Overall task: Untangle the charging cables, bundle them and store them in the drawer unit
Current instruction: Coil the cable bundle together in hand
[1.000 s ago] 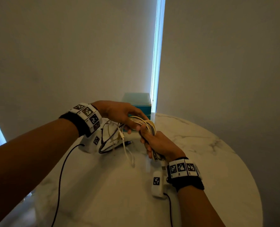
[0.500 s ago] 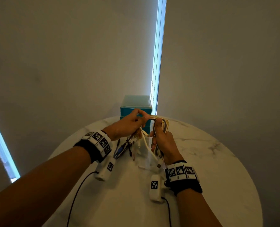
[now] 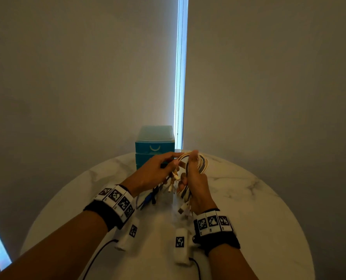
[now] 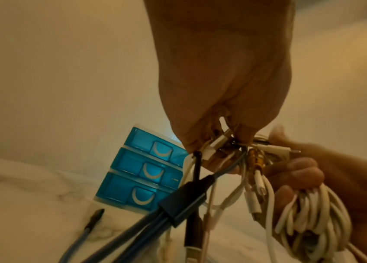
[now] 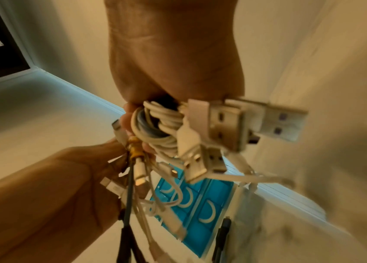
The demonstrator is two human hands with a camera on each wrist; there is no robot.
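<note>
A round table (image 3: 259, 209) with a smooth, pale marble top veined in grey carries a small drawer unit (image 3: 154, 147) at its far edge: a squat box of translucent blue plastic with three stacked drawers, each front marked by a white crescent-shaped handle, all three shut in the left wrist view. Above the table, in front of that unit, both hands hold the charging cables (image 3: 196, 164) clear of the surface. The cables are mostly thin, round, rubbery white cords wound into an oval coil of many loops, with one grey-blue cord running among them; flat metal USB plugs (image 5: 256, 124) in white housings stick out of the coil near the wrist. The right hand (image 3: 196, 182) stands upright with its thumb at the top and its fingers curled tightly round the coil, gripping it. The left hand (image 3: 153, 172) reaches in from the side, its fingertips (image 4: 187, 140) and thumb pinching a cluster of loose cable ends just beside the coil, where a yellowish band (image 4: 255, 160) wraps several cords together. From that pinch hang small white plugs, a thin black lead and a dark blue cord that passes through a blocky dark splitter (image 4: 185, 199) into several strands. Both wrists wear black straps with white tiles of black square patterns.
</note>
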